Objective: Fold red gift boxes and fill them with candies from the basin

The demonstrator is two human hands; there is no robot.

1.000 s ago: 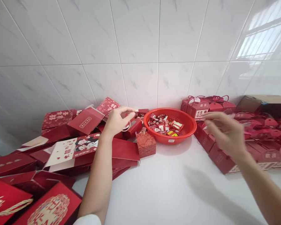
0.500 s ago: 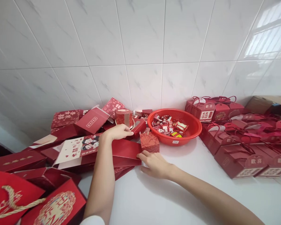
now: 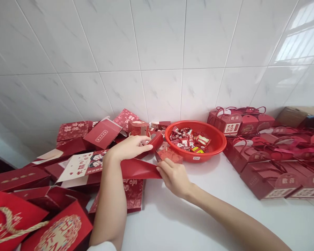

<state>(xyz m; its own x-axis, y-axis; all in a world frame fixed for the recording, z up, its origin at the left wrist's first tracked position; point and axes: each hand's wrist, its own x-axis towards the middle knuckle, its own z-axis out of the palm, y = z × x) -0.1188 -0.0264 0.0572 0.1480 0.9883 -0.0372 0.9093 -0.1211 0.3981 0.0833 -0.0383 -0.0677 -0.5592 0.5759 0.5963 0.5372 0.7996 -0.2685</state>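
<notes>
My right hand [image 3: 176, 177] pinches the right end of a long red box [image 3: 141, 168], its fingers bent around the edge. Above the same box, my left hand [image 3: 131, 147] reaches across with fingers extended and apart; its palm side is hidden. Just behind my right fingers lies a small patterned red box [image 3: 170, 155], tilted. A round red box with a cord [image 3: 138, 129] stands behind my left hand. Below the long box, a patterned red box [image 3: 134, 193] shows beside my left forearm.
A red plastic basket [image 3: 217, 148] holds wrapped sweets [image 3: 183, 137]. Rows of red handled boxes [image 3: 267, 174] stand at the right, with a brown carton [image 3: 290, 116] behind. Mixed red boxes [image 3: 18, 177] and a rope-handled red bag [image 3: 13, 219] crowd the left.
The long red box has turned and lifted, exposing more of the patterned box below it. The small patterned box has tipped. My right fingers have closed on the long box's end.
</notes>
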